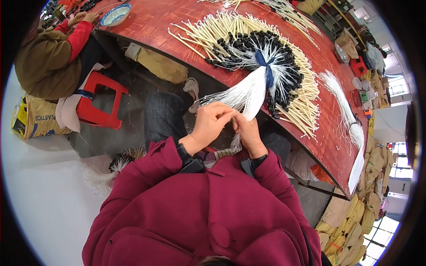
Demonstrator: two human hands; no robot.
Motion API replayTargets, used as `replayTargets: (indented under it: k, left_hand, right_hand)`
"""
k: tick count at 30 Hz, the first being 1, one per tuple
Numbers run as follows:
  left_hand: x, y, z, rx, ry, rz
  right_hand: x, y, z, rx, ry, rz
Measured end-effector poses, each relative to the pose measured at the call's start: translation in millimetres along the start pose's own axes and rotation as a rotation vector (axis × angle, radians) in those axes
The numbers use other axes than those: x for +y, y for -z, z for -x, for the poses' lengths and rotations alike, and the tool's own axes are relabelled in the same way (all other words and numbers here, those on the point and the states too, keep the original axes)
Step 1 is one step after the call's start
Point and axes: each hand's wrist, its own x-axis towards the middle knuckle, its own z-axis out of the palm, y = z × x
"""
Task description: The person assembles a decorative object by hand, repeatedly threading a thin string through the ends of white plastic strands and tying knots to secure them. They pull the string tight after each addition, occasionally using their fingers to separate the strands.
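Both hands meet at chest height below the red tabletop edge, left hand & right hand w/ fingers pinching white strands, whose bundle runs up-right, away from them, to a blue tie amid fanned cream sticks.

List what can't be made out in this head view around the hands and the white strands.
- Strand ends between the left hand and right hand: hidden by fingers.
- Bundle of white strands: single strands too fine to count.
- Blue tie: knot too small.
- Co-worker's hands: work too small, near the rim.
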Motion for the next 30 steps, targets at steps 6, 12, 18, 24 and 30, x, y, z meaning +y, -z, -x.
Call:
replayTargets:
  k: [6,12,18,24,30]
  left_hand:
    - [6,7,11,-0.057,-0.199,-0.673]
    - [-8,2,9,-0.158,-0.173,-0.68]
    - [-9,5,9,-0.116,-0.145,-0.466]
    - [-11,1,12,-0.132,0.24,-0.155]
    - [-8,5,12,-0.167,0.362,0.004]
  right_hand:
    - [-3,0,-2,-0.032,-0.037,0.05]
    - [1,4,-3,-0.06,-0.053,0.026]
    - [-1,2,-1,-0.071,-0.057,0.017]
    - [-3,1,-1,-0.084,-0.051,0.028]
    - [-3,5,0,-0.079,-0.077,0.009]
